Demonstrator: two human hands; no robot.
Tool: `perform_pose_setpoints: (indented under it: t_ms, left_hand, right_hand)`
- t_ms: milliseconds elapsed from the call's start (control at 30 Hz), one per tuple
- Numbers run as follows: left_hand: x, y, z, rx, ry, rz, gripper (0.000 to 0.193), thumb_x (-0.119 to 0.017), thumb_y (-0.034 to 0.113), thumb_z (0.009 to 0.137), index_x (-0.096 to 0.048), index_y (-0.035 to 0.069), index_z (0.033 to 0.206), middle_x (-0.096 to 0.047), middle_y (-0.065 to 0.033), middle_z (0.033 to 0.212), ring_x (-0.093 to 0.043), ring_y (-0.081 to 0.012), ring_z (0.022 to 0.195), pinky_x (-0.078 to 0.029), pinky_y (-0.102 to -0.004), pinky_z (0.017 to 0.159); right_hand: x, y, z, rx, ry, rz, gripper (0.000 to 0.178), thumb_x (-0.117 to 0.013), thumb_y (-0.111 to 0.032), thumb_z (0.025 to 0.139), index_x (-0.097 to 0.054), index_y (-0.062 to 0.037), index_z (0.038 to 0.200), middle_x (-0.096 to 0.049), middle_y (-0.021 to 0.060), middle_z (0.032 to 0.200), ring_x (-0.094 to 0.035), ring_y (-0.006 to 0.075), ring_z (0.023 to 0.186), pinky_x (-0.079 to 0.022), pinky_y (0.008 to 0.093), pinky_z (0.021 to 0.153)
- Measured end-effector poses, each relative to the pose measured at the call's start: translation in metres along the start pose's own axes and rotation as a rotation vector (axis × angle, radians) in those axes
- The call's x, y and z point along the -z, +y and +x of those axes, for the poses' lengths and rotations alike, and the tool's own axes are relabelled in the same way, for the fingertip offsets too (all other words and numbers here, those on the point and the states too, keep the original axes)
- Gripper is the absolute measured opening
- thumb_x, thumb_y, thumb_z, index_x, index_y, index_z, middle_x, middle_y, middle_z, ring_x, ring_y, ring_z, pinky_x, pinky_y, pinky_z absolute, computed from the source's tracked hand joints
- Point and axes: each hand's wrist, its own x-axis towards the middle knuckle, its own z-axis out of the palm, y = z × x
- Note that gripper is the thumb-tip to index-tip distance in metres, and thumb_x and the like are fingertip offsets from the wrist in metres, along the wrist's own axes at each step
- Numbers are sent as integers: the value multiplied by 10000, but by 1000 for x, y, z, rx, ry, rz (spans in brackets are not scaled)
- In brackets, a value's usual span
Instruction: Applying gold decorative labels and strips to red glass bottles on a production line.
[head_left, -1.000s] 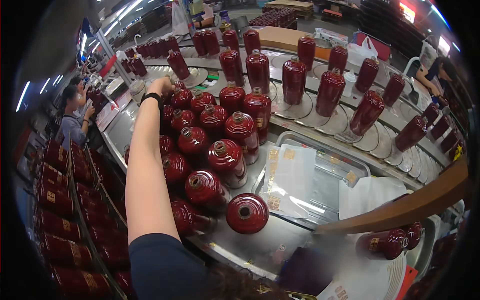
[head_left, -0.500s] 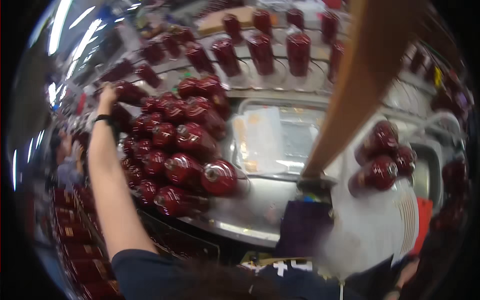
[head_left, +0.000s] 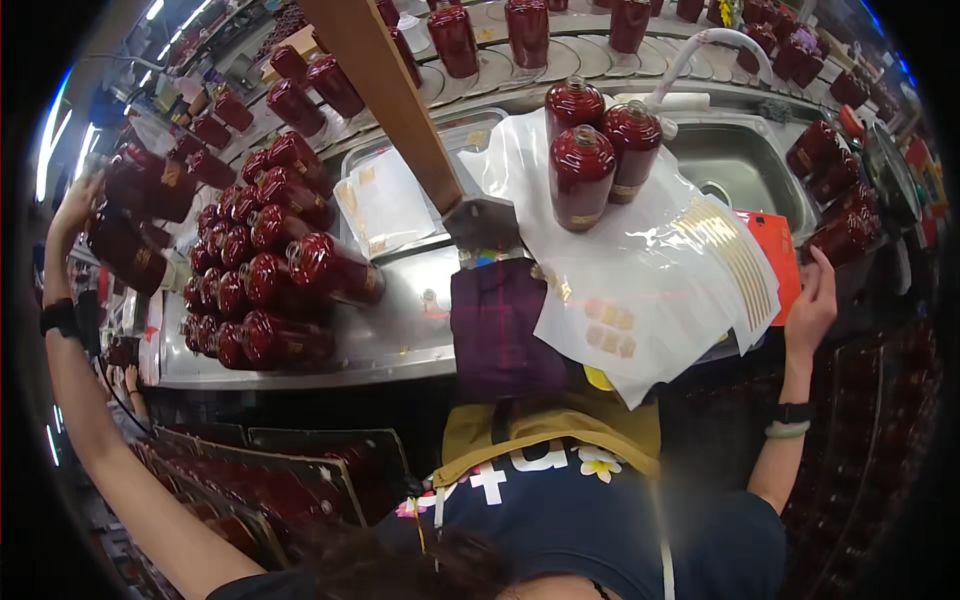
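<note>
At the far left my left hand (head_left: 77,200) reaches out beside dark red glass bottles (head_left: 128,248); its fingers are smeared, so their grip cannot be made out. On the right, my right hand (head_left: 812,308) has its fingers stretched out and apart, next to a red-orange sheet (head_left: 768,262) and just below several red bottles (head_left: 845,225). A cluster of red bottles (head_left: 270,285) leans and lies on the steel counter (head_left: 410,310). Three upright red bottles (head_left: 582,185) stand on white label sheets (head_left: 650,290), which carry gold labels.
A brown wooden post (head_left: 385,95) rises in front of me, with a dark purple cloth (head_left: 500,330) below it. Behind run a conveyor (head_left: 590,62) with red bottles, a tray (head_left: 470,130) and a sink (head_left: 735,165). Framed racks (head_left: 330,475) sit low at the left.
The view has swung right, showing more of the sink and label sheets. My left hand now appears farther left by other bottles. My right hand has come up beside the red-orange sheet.
</note>
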Motion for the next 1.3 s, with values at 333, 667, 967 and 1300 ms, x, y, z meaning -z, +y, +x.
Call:
perform_pose_setpoints:
  t_ms: [333,667,967,1300]
  left_hand:
    - [-163,344,-228,-61,-260,278,555,-507,380,1110,-413,104,1582,-585,10,1014,-533,-74,879,-470,-246,789]
    - [-336,483,-322,-683,-719,317,317,-508,243,1090,-572,10,1294,-671,-246,1008,-652,-374,932,-496,-452,856]
    - [-387,471,-310,-767,-423,-75,335,-493,160,1085,-529,34,1393,-605,-193,881,-570,-275,791,-487,-394,788]
    - [-431,421,-271,-372,-598,-159,517,-476,487,1087,-623,-1,1174,-656,-128,932,-614,-247,889,-484,-381,837]
  right_hand:
    - [-23,-165,33,492,-224,711,213,-591,37,989,-691,-12,1171,-676,109,921,-684,200,809,-529,311,735]
    - [-42,-212,-41,157,-1034,1003,994,-990,-272,642,-492,-11,1462,-688,120,1211,-662,172,1088,-511,336,981]
    - [-116,-144,-35,-154,-593,1018,728,-966,-265,663,-586,-14,1231,-735,117,1074,-719,193,960,-572,336,883]
    - [-166,-127,-25,-206,-527,808,895,-994,-291,637,-524,-6,1344,-682,168,1258,-676,257,1142,-536,376,1005]
